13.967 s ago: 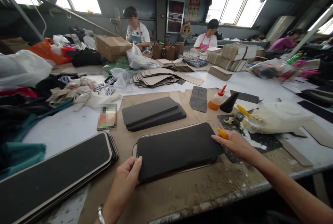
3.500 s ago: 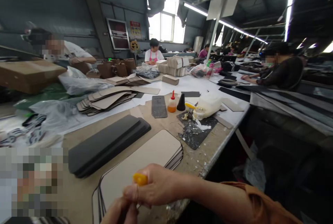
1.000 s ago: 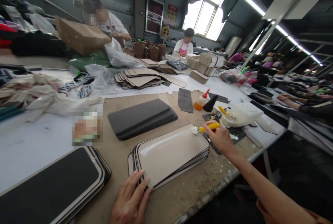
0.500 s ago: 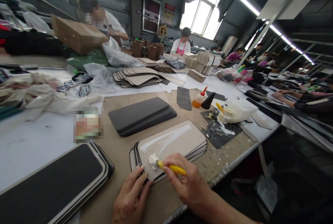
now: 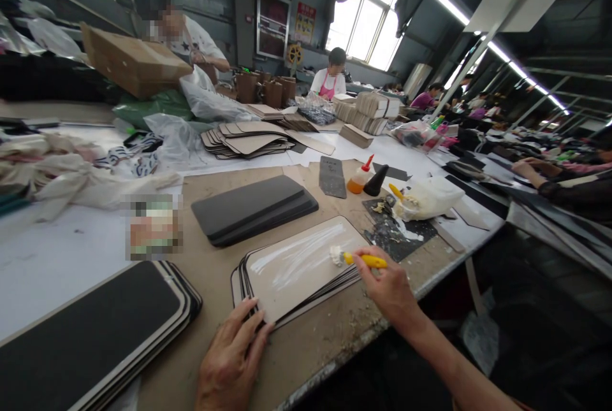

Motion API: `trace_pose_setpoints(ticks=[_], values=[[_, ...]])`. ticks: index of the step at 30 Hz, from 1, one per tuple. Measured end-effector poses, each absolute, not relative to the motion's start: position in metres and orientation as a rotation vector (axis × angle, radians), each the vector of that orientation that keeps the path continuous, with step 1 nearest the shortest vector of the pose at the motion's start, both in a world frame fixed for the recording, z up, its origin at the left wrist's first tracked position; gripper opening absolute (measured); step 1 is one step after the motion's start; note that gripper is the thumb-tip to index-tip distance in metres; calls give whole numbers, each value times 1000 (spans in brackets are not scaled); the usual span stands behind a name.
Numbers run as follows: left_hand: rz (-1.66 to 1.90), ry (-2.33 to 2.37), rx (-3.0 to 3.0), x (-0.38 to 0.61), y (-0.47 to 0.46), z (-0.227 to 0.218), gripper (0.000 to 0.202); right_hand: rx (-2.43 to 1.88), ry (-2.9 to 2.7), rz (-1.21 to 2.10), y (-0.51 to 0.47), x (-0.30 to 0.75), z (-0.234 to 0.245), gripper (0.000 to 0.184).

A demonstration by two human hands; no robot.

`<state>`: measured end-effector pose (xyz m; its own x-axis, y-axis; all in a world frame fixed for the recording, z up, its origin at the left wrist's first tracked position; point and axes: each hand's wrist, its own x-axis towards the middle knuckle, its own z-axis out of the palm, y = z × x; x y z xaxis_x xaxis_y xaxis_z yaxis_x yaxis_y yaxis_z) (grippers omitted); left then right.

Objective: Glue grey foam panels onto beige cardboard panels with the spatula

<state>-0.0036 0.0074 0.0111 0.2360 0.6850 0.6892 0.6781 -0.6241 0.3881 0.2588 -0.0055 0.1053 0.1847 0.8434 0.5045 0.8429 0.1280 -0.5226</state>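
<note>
My right hand (image 5: 388, 283) is closed around the yellow handle of a glue brush (image 5: 366, 260). White paste clings to the bristles, which rest at the right part of the top beige panel (image 5: 296, 264). Streaks of white glue run along that panel, which lies on a fanned stack of rounded, dark-edged panels. My left hand (image 5: 234, 350) lies with fingers spread against the stack's near left corner. Behind the stack sit dark grey panels (image 5: 253, 207). A larger pile of black-faced panels (image 5: 105, 328) is at the left.
To the right, a glue-smeared dark board (image 5: 401, 239) bears a white plastic bag (image 5: 425, 197) and a second yellow handle. A bottle with a red nozzle (image 5: 359, 178) and a black cone (image 5: 376, 181) stand behind. Co-workers sit across the table (image 5: 95, 213) and at the right.
My right hand has drawn the brush to the right and away along the panel, and more white streaks show. My left hand stays at the stack's corner. The view has shifted slightly.
</note>
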Motion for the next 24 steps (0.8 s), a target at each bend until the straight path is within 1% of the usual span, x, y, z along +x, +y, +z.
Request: trace_pose_setpoints(ticks=[4, 8, 12, 15, 21, 24], values=[[1369, 1419, 2418, -2, 6, 15, 22, -1409, -1673, 349, -19, 196, 103, 12], [1384, 1438, 2357, 0, 4, 16, 18, -1391, -1597, 513, -23, 188, 96, 14], [1380, 1464, 2302, 0, 3, 15, 16, -1536, -1482, 449, -22, 212, 94, 17], [1370, 1453, 2291, 0, 2, 15, 15, -1534, -1463, 403, -17, 210, 98, 18], [1352, 1448, 2314, 0, 3, 19, 14, -1366, -1532, 637, 4, 170, 97, 19], [1342, 1440, 2328, 0, 3, 20, 15, -1453, -1513, 574, 18, 188, 90, 24]])
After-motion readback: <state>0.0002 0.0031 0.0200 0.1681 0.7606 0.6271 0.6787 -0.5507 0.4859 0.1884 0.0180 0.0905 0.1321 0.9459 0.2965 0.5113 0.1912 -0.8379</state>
